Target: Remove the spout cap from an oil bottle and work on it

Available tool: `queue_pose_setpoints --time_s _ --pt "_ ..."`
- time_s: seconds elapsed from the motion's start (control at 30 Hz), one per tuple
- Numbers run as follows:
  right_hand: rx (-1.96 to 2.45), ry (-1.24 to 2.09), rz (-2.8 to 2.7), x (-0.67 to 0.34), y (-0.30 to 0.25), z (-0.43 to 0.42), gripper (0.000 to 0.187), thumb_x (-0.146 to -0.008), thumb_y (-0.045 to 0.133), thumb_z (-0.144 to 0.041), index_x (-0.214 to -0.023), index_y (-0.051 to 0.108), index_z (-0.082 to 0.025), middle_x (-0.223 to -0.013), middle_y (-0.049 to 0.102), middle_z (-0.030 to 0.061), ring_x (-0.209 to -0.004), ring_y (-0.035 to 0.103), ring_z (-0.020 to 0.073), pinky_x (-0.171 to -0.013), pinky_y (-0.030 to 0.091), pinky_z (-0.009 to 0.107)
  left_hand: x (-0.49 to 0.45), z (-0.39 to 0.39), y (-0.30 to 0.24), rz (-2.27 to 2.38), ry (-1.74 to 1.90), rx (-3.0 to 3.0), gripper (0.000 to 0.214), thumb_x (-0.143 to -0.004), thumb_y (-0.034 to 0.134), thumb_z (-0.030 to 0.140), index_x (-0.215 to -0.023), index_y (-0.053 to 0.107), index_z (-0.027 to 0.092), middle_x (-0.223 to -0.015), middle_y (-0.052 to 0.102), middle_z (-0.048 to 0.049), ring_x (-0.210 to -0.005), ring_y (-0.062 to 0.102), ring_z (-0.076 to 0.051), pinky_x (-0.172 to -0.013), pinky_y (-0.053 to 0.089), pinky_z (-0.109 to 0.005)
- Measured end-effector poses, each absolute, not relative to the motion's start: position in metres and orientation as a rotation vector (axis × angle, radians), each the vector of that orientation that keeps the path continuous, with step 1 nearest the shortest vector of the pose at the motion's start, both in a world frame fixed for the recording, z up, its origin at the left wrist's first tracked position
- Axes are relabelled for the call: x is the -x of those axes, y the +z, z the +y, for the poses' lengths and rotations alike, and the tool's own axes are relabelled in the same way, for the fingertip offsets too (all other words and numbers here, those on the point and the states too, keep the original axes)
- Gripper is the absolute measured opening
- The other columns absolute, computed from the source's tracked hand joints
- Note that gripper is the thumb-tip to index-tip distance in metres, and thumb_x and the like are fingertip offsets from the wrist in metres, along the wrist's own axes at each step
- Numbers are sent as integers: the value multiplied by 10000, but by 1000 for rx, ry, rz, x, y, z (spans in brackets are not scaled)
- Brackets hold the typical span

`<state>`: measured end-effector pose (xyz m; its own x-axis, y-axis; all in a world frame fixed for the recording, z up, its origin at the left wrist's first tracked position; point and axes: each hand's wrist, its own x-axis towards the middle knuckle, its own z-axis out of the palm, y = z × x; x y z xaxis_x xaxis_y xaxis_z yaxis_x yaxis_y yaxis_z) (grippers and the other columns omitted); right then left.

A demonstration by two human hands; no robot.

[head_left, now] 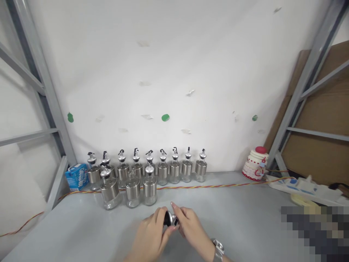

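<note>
Your left hand [149,234] and right hand [191,226] meet low over the grey table [231,218], fingers curled inward, both pinching a small silver-and-black pourer cap [169,219] just before the bottles [132,191].

A row of steel-sleeved glass bottles [174,169] lines the white wall at the back of the grey counter [245,218], with a blue carton [76,177] at its left end. A red-and-yellow twisted cable [218,186] runs past a cake-shaped tin [255,164] (red knob on top) toward a white power strip [302,185].
</note>
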<state>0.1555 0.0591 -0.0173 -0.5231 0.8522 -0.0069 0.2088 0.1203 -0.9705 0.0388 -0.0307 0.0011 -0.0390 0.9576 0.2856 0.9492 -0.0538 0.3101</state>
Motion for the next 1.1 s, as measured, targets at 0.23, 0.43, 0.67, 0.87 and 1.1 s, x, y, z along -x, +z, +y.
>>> queue_pose_setpoints --time_s 0.23,0.43,0.67,0.87,1.1 --pt "1033 1626 -1657 -154 -14 63 488 -729 398 -614 -470 363 -201 -297 291 -90 -266 276 57 -322 210 208 -36 -29 -4 2292 633 -2193 178 -881 289 340 -829 402 214 -737 588 -5 -629 598 -169 -531 395 -243" --pt "1065 1615 -1653 -156 -13 66 484 -718 410 -612 -473 371 -196 -285 298 -92 -256 269 53 -315 193 205 -34 -27 -6 2293 676 -2312 192 -884 265 343 -806 386 216 -696 566 3 -577 589 -156 -499 397 -238" --pt "1013 1591 -1680 -157 -13 64 484 -733 427 -583 -453 350 -196 -295 300 -85 -277 279 49 -335 205 203 -34 -29 -4 2250 672 -2294 142 -890 270 299 -954 379 234 -784 603 4 -633 608 -169 -530 424 -250" --pt "1037 1626 -1730 -157 -9 63 480 -731 416 -590 -457 352 -200 -276 295 -85 -268 267 51 -330 190 203 -34 -29 -2 2189 673 -2301 136 -884 286 280 -990 361 240 -825 614 5 -656 609 -173 -537 410 -247" --pt "999 1622 -1752 -157 -15 65 485 -723 425 -602 -463 337 -202 -294 263 -94 -281 264 46 -337 181 205 -35 -30 0 2165 683 -2334 174 -892 239 266 -837 401 238 -695 602 14 -586 581 -168 -512 349 -236"
